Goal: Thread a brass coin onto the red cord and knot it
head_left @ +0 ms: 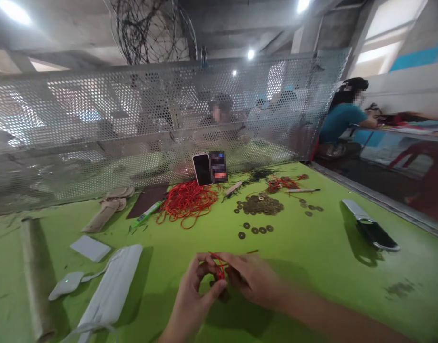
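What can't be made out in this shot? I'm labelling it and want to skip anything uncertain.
Head view only:
- What the left hand and right hand pinch besides the red cord: fingers cover it, with motion blur.
- Markings on the coins: too small.
- The phone screen: blurred.
- People behind the perforated screen: veiled by the mesh.
- The white pouch: partly cut off by the bottom edge.
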Tool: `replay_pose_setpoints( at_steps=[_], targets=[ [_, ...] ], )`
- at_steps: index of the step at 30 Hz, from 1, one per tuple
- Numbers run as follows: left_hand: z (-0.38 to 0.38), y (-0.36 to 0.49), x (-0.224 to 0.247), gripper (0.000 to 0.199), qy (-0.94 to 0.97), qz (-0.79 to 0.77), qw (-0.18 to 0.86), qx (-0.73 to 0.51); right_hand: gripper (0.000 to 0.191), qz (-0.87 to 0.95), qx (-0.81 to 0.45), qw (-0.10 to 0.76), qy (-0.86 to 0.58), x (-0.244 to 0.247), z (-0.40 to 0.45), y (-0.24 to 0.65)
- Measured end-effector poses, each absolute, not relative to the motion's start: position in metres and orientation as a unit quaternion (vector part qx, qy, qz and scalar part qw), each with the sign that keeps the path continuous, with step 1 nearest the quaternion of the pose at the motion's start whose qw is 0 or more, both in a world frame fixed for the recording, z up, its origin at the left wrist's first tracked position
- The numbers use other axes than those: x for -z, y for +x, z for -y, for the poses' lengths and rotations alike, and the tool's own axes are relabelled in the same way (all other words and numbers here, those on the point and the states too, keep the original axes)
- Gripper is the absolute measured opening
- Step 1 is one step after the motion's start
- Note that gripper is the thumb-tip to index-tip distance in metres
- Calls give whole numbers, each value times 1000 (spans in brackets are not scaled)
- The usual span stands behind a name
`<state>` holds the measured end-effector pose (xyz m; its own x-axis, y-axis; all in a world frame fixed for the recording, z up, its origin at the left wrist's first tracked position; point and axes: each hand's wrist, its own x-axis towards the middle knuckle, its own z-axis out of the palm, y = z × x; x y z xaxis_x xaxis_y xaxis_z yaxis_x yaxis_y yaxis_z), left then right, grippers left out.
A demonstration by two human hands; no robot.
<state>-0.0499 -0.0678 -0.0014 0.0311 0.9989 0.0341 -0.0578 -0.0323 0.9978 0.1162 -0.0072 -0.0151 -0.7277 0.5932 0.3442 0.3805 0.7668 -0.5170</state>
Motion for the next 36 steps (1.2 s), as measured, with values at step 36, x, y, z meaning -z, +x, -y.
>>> replay_pose_setpoints(
  at_steps=[36],
  targets=[
    [71, -51, 9, 27, 427, -530, 546, -489, 19, 838, -344, 280, -318, 19, 12, 115]
  ],
)
